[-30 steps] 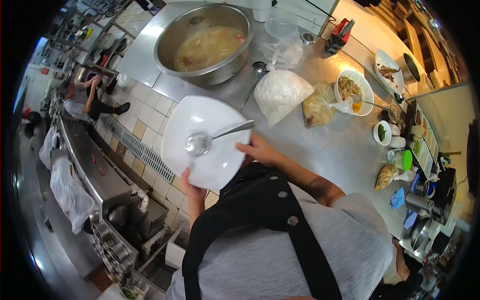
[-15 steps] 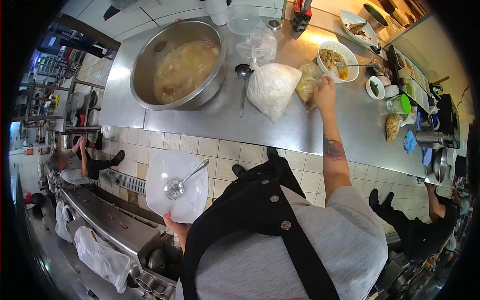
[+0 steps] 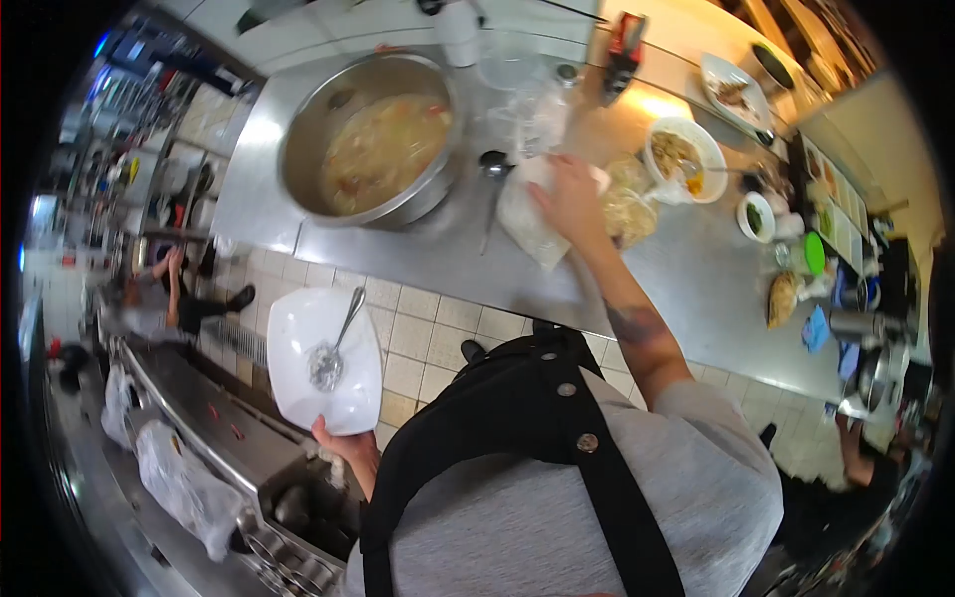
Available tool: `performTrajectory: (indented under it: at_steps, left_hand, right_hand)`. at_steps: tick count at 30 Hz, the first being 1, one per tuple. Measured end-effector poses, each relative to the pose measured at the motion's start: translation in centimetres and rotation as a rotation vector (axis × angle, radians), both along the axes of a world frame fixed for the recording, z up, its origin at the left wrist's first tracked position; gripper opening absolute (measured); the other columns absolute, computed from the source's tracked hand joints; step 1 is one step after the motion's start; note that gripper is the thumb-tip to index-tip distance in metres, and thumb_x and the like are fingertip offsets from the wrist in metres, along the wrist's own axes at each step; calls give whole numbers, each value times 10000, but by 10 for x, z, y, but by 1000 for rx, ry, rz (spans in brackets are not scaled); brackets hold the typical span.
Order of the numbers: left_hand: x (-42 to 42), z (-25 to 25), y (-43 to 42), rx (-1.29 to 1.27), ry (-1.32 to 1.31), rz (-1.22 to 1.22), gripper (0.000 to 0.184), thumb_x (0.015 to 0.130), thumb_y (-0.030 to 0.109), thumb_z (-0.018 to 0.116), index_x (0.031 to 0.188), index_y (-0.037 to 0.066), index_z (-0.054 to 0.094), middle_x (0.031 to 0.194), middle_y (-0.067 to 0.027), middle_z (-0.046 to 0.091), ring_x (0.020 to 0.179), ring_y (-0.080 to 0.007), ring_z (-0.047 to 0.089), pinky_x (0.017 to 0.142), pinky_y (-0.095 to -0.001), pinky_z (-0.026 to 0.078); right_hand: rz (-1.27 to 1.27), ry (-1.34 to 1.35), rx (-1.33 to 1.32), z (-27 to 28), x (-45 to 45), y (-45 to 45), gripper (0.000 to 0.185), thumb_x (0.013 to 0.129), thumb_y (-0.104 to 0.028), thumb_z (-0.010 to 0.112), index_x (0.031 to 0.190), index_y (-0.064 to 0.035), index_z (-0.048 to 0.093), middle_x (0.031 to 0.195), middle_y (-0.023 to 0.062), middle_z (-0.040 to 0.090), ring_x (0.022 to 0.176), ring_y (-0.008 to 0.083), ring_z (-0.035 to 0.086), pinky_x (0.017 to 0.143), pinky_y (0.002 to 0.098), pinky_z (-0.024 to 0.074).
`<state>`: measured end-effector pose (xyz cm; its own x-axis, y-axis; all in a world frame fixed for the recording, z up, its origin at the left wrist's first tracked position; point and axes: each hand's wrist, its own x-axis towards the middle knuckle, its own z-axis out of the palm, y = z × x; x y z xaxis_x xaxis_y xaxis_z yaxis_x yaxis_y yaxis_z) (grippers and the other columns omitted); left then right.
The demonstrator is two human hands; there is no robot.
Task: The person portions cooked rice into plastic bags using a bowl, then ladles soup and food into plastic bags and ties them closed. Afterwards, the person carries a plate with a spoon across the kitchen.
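Observation:
My left hand (image 3: 343,443) grips the near edge of a white square dish (image 3: 298,388), held out over the floor. A metal spoon (image 3: 350,316) lies in it, its bowl end in a small glassy-looking heap. My right hand (image 3: 574,194) lies over a clear plastic bag of white contents (image 3: 527,221) on the steel counter, thumb spread from the fingers; the hand is slightly blurred. Just right of that hand sits a bag of yellowish food (image 3: 629,209). Behind it stands a white bowl (image 3: 714,149) with chopped food and a spoon.
A large steel basin (image 3: 298,169) of broth stands left on the counter (image 3: 477,284), with a black ladle (image 3: 489,204) beside it. A small bowl of greens (image 3: 756,217) and a green-lidded tub (image 3: 814,254) are at right. One person sits at left; another is at lower right.
My right hand has left the yellowish bag and moved left onto the white-filled bag. The dish in my left hand has shifted slightly left and tilted. The view has turned a little.

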<state>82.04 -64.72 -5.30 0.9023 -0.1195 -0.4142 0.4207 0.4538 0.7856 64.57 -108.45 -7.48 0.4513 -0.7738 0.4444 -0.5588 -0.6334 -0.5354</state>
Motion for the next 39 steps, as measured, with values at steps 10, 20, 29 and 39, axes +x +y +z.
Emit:
performTrajectory:
  at_steps: [10,20,29,39]
  left_hand:
    - [-7,-3,-26,311,-13,130,628,662,380,604,1181,40,503,1152,-119,525,1023,-265,487,837,-382,398]
    - [-19,13,-54,214,-95,-140,657,708,422,515,1257,72,421,1206,-109,473,1092,-279,459,878,-420,394]
    - [-21,12,-54,22,-132,-289,649,738,368,470,1295,50,369,1237,-142,469,1127,-326,469,928,-461,412]
    - [-10,0,-46,-139,-181,-111,640,699,291,523,1261,17,388,1191,-134,498,1090,-301,497,942,-412,401]
  right_hand:
    - [65,345,-105,-24,11,6,305,689,-373,659,786,-86,629,794,38,619,888,178,548,719,427,350]
    - [87,21,115,18,-107,33,301,879,-326,479,750,-88,613,623,142,590,564,316,580,538,407,445]
    - [-687,-305,84,4,-363,14,294,927,-209,429,1024,5,606,831,82,632,685,180,542,590,335,441]
    - [-1361,265,548,-80,-531,-73,603,832,-465,529,1081,84,535,1016,257,594,877,349,602,710,435,493]
